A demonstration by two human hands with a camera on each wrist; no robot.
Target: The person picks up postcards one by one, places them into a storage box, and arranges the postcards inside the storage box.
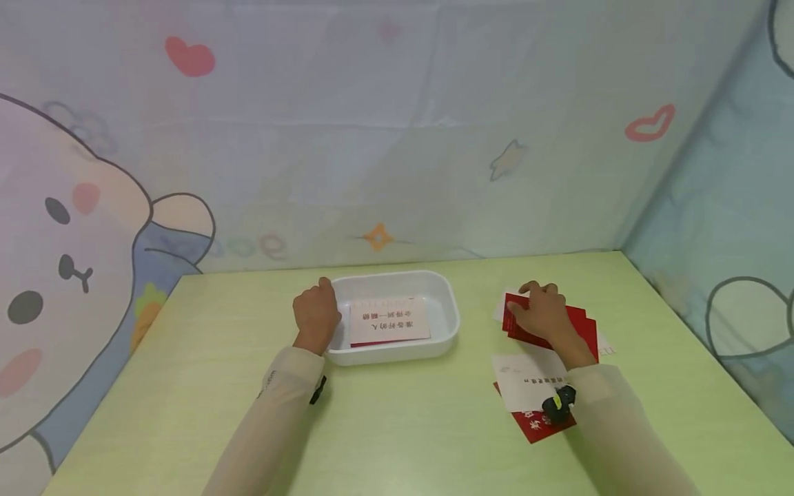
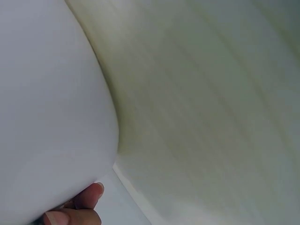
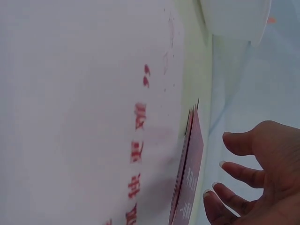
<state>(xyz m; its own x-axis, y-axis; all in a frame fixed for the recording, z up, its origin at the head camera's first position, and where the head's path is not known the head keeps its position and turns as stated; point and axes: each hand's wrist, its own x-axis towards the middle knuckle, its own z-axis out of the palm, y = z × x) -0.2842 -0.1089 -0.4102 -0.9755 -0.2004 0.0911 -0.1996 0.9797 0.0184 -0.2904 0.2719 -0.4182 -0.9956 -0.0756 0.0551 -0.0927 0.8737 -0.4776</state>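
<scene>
My left hand (image 1: 316, 315) grips the left end of a white plastic tray (image 1: 397, 354), fingers curled at its rim. In the left wrist view, fingertips (image 2: 89, 196) press on the tray's wall (image 2: 51, 103). Inside the tray lie white printed cards (image 1: 389, 321) with a red edge below. My right hand (image 1: 542, 313) hovers over a fanned pile of red cards (image 1: 583, 331). In the right wrist view, the right hand (image 3: 262, 178) has its fingers spread and bent, nothing between them, beside the red stack (image 3: 187, 173).
Nearer the front, a white printed card (image 1: 527, 382) overlaps a red card (image 1: 540, 430), below the right wrist. White card edges show around the red pile. A pale green table (image 1: 397, 427) meets a cartoon-printed cloth backdrop (image 1: 372, 138) behind and at both sides.
</scene>
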